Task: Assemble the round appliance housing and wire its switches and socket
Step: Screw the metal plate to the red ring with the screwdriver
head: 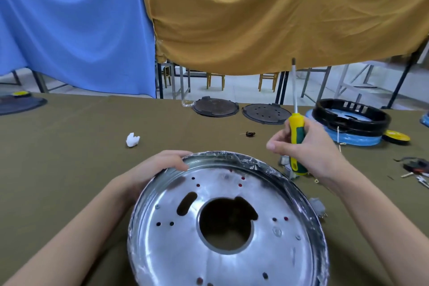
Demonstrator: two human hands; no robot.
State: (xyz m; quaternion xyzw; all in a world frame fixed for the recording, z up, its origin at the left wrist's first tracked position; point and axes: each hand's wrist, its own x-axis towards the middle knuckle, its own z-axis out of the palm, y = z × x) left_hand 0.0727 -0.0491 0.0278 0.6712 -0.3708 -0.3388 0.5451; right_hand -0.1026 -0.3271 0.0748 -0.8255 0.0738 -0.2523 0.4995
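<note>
Still early: we see bare screw holes in the housing pan point(232, 227).
Left hand point(160, 165): grips pan rim.
Right hand point(308, 146): clamped on screwdriver point(296, 137).
Left: wiring, not begun.

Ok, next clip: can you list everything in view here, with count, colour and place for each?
metal housing plate: one, silver, near centre, wrapped in clear film at the rim
screwdriver: one, yellow and green handle, tip pointing up
round lids: two, dark, far edge of table
black ring: one, on a blue base, far right
yellow disc: one, beside the blue base
white scrap: one, left of centre
small dark part: one, mid table
table: one, olive cover
cloths: two hanging behind, blue left, mustard right
left hand: grips the plate rim
right hand: holds the screwdriver
</note>
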